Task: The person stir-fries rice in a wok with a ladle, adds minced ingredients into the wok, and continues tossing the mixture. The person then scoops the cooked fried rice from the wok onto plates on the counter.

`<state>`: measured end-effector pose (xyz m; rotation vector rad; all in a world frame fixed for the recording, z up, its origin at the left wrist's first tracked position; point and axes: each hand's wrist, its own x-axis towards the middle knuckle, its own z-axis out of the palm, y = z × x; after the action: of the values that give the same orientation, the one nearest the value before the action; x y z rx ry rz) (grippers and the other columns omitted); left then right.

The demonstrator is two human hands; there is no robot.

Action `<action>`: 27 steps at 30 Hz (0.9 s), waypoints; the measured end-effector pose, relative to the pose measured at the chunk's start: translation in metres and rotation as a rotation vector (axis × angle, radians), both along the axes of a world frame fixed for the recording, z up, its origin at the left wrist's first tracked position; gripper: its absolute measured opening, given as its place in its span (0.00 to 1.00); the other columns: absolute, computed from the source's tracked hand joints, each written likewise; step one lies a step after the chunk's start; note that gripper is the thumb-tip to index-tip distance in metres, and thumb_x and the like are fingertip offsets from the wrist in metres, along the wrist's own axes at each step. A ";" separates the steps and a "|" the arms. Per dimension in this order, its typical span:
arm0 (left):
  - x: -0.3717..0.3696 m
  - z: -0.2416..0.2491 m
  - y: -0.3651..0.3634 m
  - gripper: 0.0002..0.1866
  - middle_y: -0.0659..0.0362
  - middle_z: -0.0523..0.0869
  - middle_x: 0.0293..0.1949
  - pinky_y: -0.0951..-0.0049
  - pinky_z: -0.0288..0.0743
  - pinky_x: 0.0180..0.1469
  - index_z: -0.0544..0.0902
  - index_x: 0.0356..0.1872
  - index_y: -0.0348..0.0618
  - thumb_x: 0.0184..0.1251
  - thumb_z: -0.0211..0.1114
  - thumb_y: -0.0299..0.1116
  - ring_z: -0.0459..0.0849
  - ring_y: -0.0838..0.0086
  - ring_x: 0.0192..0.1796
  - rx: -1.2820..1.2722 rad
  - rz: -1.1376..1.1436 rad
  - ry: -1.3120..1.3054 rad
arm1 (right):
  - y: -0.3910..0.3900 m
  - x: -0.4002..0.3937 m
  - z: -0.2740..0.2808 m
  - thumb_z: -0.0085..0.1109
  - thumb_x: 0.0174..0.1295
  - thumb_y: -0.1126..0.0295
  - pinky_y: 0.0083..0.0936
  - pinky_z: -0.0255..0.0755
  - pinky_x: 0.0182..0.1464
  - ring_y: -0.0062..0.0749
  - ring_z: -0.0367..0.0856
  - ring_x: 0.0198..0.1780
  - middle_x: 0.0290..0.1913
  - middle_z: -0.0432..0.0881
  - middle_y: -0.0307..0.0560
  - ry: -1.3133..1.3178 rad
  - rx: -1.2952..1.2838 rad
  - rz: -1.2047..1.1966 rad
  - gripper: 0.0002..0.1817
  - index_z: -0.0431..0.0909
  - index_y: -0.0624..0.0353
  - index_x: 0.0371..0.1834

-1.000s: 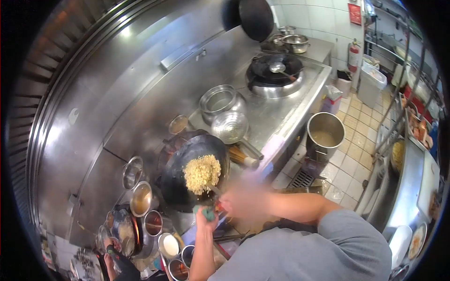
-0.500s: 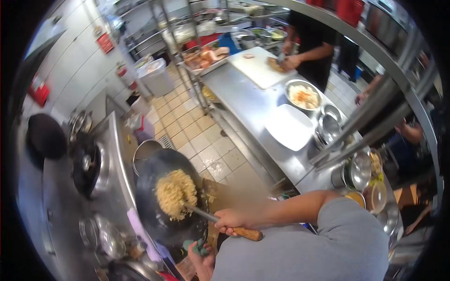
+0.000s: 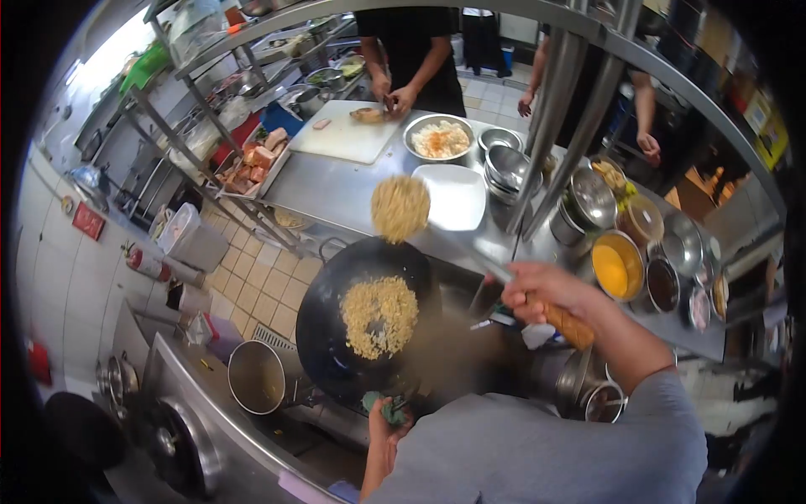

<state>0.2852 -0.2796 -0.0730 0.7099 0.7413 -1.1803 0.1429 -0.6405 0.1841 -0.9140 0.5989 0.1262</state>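
My right hand (image 3: 546, 291) is closed around the wooden-handled ladle (image 3: 474, 249), which is raised above the far rim of the wok. Heaped fried rice (image 3: 400, 207) hides the ladle's bowl, close to a white square plate (image 3: 452, 196) on the steel counter. More fried rice (image 3: 359, 312) lies in the black wok (image 3: 319, 315). At the wok's near edge, my left hand (image 3: 384, 437) is closed on a green cloth (image 3: 384, 408); the wok's handle under it is hidden.
Across the steel counter (image 3: 315, 189), a co-worker's hands (image 3: 401, 99) cut food on a white board (image 3: 323, 144). A bowl of pale food (image 3: 438, 139) and metal bowls (image 3: 510, 168) stand near the plate. Steel posts (image 3: 558, 109) rise from the counter; a pot (image 3: 256, 378) sits left of the wok.
My right hand has lifted the ladle, heaped with rice, out of the wok toward the plate. The wok now sits closer to the counter, and the view has turned right.
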 end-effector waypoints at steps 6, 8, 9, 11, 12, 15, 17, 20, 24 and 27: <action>0.028 0.042 0.016 0.07 0.57 0.79 0.26 0.71 0.73 0.26 0.74 0.33 0.45 0.55 0.60 0.33 0.77 0.67 0.26 0.097 -0.111 -0.115 | 0.014 0.037 -0.073 0.50 0.59 0.67 0.39 0.74 0.33 0.45 0.80 0.31 0.34 0.78 0.55 0.343 -1.029 0.009 0.16 0.65 0.63 0.48; 0.035 0.038 0.029 0.06 0.59 0.78 0.25 0.73 0.72 0.25 0.74 0.32 0.47 0.55 0.61 0.34 0.76 0.69 0.24 0.134 -0.164 -0.126 | 0.010 0.056 -0.124 0.50 0.56 0.66 0.48 0.71 0.53 0.65 0.77 0.49 0.46 0.78 0.73 0.446 -1.383 0.011 0.27 0.63 0.67 0.59; 0.040 0.035 0.033 0.06 0.60 0.78 0.25 0.73 0.72 0.25 0.74 0.31 0.47 0.55 0.60 0.34 0.76 0.70 0.24 0.129 -0.159 -0.113 | 0.015 0.067 -0.134 0.49 0.56 0.69 0.48 0.72 0.52 0.62 0.79 0.49 0.47 0.78 0.73 0.532 -1.414 -0.037 0.30 0.61 0.69 0.63; 0.048 0.020 0.039 0.06 0.61 0.77 0.23 0.74 0.71 0.25 0.74 0.29 0.47 0.56 0.59 0.35 0.77 0.72 0.23 0.072 -0.161 -0.091 | 0.026 0.076 -0.145 0.48 0.56 0.72 0.48 0.74 0.49 0.61 0.80 0.45 0.42 0.81 0.69 0.603 -1.459 -0.062 0.30 0.58 0.68 0.65; 0.052 0.012 0.037 0.06 0.61 0.77 0.23 0.74 0.71 0.25 0.74 0.29 0.47 0.56 0.59 0.35 0.77 0.72 0.23 0.065 -0.196 -0.096 | 0.041 0.076 -0.148 0.48 0.57 0.73 0.48 0.74 0.47 0.60 0.81 0.43 0.38 0.81 0.67 0.591 -1.521 -0.084 0.32 0.56 0.67 0.67; 0.063 -0.005 0.031 0.07 0.60 0.78 0.23 0.75 0.72 0.25 0.75 0.28 0.44 0.57 0.58 0.36 0.77 0.73 0.24 0.080 -0.144 -0.040 | 0.104 0.073 -0.167 0.48 0.66 0.65 0.51 0.73 0.45 0.63 0.79 0.41 0.40 0.80 0.68 0.334 -1.332 -0.291 0.31 0.52 0.66 0.70; 0.073 -0.013 0.028 0.07 0.60 0.79 0.23 0.76 0.73 0.26 0.75 0.29 0.45 0.58 0.58 0.36 0.77 0.73 0.24 0.065 -0.118 -0.031 | 0.165 0.060 -0.196 0.45 0.69 0.60 0.52 0.69 0.40 0.65 0.77 0.37 0.35 0.78 0.67 0.145 -1.189 -0.349 0.20 0.64 0.63 0.56; 0.102 -0.013 0.010 0.07 0.60 0.79 0.23 0.77 0.74 0.27 0.76 0.30 0.45 0.59 0.56 0.37 0.77 0.74 0.24 0.042 -0.077 0.031 | 0.242 0.026 -0.268 0.45 0.70 0.57 0.51 0.69 0.41 0.65 0.78 0.40 0.36 0.79 0.67 0.191 -1.033 -0.182 0.17 0.66 0.62 0.45; 0.131 -0.055 -0.029 0.07 0.62 0.79 0.26 0.77 0.75 0.28 0.76 0.31 0.48 0.63 0.56 0.38 0.77 0.74 0.28 0.018 -0.084 -0.088 | 0.248 0.009 -0.277 0.44 0.70 0.52 0.53 0.70 0.43 0.66 0.78 0.42 0.37 0.79 0.67 0.363 -1.125 0.107 0.20 0.68 0.61 0.44; 0.104 -0.070 0.001 0.05 0.62 0.78 0.25 0.74 0.76 0.28 0.76 0.31 0.50 0.62 0.59 0.37 0.78 0.73 0.28 0.060 -0.031 -0.010 | 0.227 -0.011 -0.261 0.45 0.69 0.50 0.54 0.70 0.44 0.66 0.78 0.42 0.37 0.80 0.66 0.316 -1.115 0.114 0.20 0.70 0.59 0.43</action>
<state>0.3890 -0.2784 -0.1429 0.7796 0.7620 -1.1859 0.1321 -0.4134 -0.0774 -2.0342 0.9274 0.0275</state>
